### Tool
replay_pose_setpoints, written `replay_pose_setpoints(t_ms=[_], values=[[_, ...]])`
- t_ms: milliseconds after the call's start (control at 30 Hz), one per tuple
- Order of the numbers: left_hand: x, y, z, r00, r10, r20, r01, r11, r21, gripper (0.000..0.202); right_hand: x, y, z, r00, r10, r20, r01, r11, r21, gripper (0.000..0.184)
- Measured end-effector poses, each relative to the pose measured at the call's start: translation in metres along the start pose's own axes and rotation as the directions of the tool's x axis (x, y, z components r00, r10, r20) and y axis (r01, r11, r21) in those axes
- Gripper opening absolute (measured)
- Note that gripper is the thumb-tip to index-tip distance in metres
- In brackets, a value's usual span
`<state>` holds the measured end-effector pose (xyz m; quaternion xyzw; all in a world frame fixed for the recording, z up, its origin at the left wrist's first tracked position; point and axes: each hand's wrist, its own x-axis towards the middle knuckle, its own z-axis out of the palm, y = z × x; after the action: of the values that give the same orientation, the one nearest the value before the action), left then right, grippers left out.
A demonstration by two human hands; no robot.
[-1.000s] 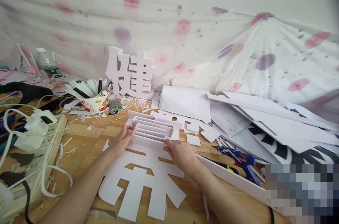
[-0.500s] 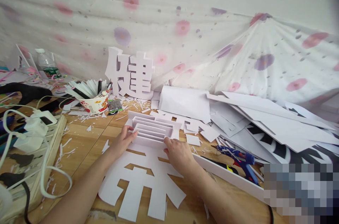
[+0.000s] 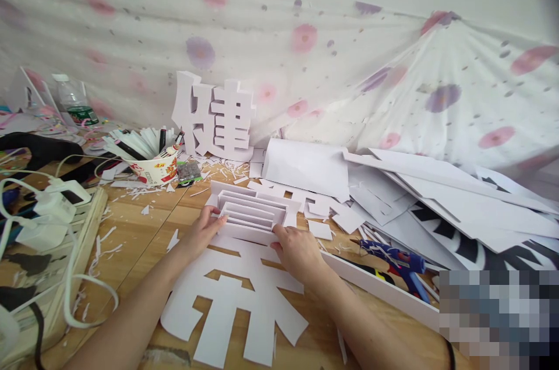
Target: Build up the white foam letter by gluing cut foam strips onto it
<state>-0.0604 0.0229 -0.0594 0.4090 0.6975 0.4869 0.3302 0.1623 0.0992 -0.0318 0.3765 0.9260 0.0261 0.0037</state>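
at the far left white chargers (image 3: 50, 207) and their cables lie over a wooden tray (image 3: 89, 221). behind them stands a clear bottle (image 3: 72, 103) with a green label too small to read. next comes a paper cup (image 3: 154, 171) with red print that i cannot make out, stuffed with white strips and dark pens. past it a thick white foam character (image 3: 216, 116), reading 健, stands upright against the flowered cloth (image 3: 332, 61). in front of it, at the middle of the wooden table (image 3: 144, 230), lies the foam frame (image 3: 253, 212), a white box piece with parallel slats inside. the left hand (image 3: 201, 234) grips its left end, thumb and fingers closed on the edge. the right hand (image 3: 298, 252) holds its near right corner, fingers curled onto the rim. the frame rests on the top of a flat white cut-out (image 3: 231, 306) of another large character, which lies nearer the person; with its top covered i cannot read it. paper scraps are scattered around. right of the hands a long white strip (image 3: 384, 291) runs along the table, and just beyond it lies a blue glue gun (image 3: 395, 257). farther right, white sheets (image 3: 437, 183) are piled loosely, some showing black print underneath.
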Motion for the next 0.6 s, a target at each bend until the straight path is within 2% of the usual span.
replay_pose_setpoints(t_ms=[267,600], values=[[-0.0029,0.0055,0.0,1.0,-0.009,-0.003,0.009,0.999,0.05,0.036,0.0034,-0.0097,-0.0029,0.999,0.05,-0.006,-0.05,0.999,0.011,0.014],[-0.0031,0.0037,-0.0002,1.0,-0.001,0.02,-0.001,0.995,0.097,0.037,0.0058,-0.0098,-0.0018,1.0,0.031,-0.002,-0.031,0.999,-0.013,0.018]])
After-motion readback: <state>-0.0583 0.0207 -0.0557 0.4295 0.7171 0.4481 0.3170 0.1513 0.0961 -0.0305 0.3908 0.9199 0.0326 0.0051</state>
